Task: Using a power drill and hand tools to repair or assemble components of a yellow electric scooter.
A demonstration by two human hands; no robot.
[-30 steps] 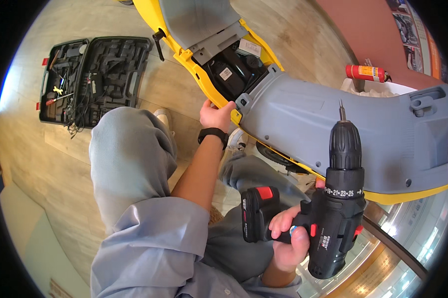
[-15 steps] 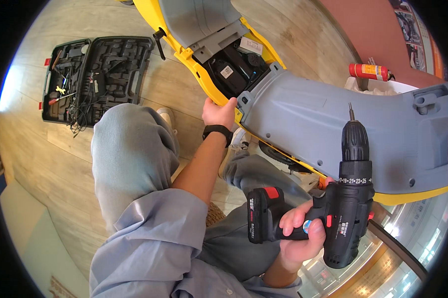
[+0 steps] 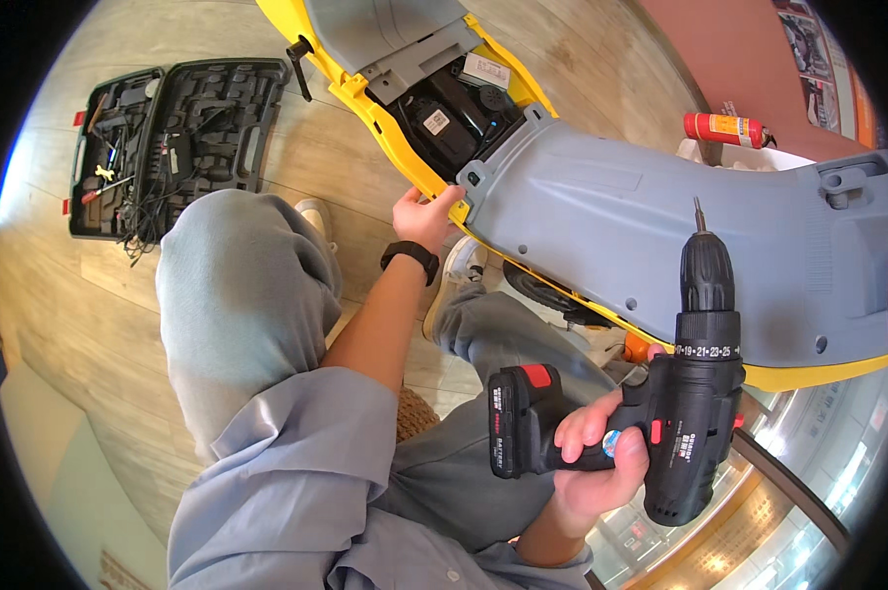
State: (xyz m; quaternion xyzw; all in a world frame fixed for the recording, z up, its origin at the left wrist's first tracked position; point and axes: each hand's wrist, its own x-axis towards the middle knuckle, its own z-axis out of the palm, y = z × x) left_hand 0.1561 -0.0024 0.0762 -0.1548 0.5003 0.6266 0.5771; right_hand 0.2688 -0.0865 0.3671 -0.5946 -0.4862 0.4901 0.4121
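Note:
In my right hand is a black cordless drill, fingers wrapped round its grip. A screwdriver bit sticks out of its chuck toward the far side, over a grey panel. My left hand grips the yellow side edge of what looks like an electric scooter, its thumb on top by the panel's corner; the other fingertips are hidden underneath. Beyond that hand lies an uncovered compartment with black parts, a cable and a white label.
An open black tool case with tools and cables lies on the wooden floor at far left. A red fire extinguisher is by the wall at far right. My knee sits left of my left arm. Below the drill is a glass case.
The view has shifted slightly, moving the tool case, scooter and left hand a little left in the picture. Both hands keep their holds.

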